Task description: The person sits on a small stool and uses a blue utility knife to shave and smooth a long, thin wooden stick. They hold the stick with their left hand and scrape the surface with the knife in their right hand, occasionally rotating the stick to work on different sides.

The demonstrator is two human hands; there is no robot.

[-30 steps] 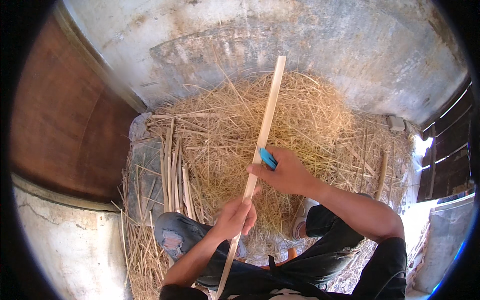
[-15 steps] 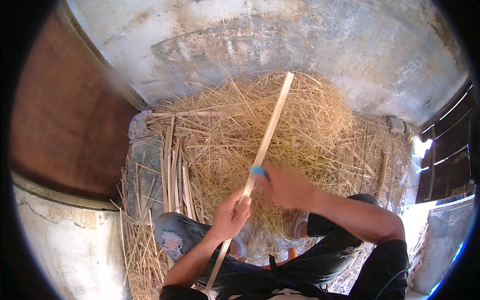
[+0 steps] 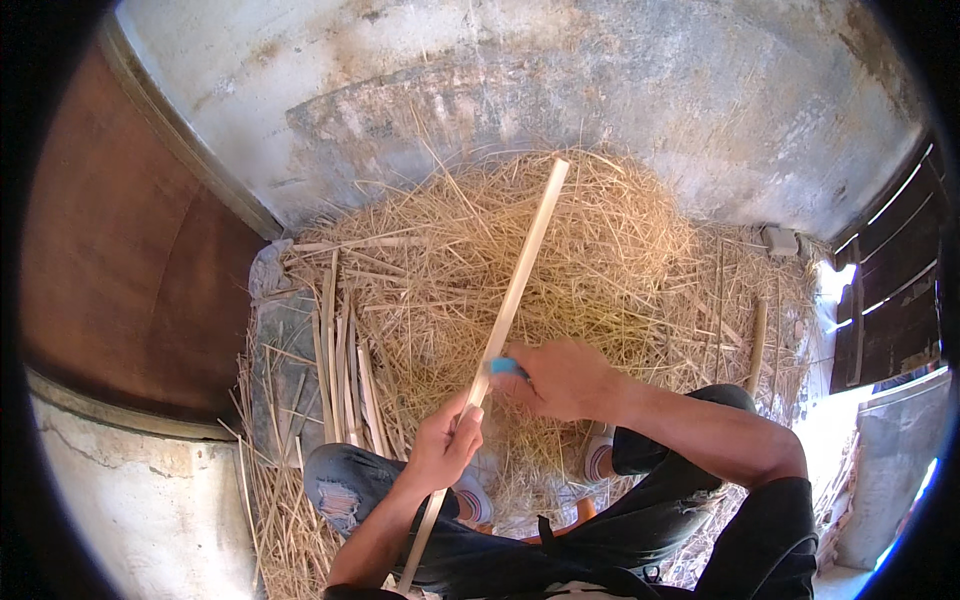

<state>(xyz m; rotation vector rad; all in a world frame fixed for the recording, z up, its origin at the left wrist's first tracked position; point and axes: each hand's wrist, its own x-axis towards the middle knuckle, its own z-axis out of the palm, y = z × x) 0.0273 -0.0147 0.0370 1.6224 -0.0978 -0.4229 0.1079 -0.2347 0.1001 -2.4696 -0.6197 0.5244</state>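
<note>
Clenched around the long pale strip (image 3: 520,275), left hand (image 3: 445,445) sits lower on its up-and-away axis, right hand (image 3: 560,378) just above pressing a blue-handled tool (image 3: 505,367).

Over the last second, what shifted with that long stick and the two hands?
The right hand with its small blue tool slid down the long pale wooden strip toward the left hand. The left hand's hold and the straw pile stayed as they were.

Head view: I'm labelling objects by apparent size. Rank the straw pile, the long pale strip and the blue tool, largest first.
1. straw pile
2. long pale strip, held by the left hand
3. blue tool, mostly hidden in the right hand
</note>
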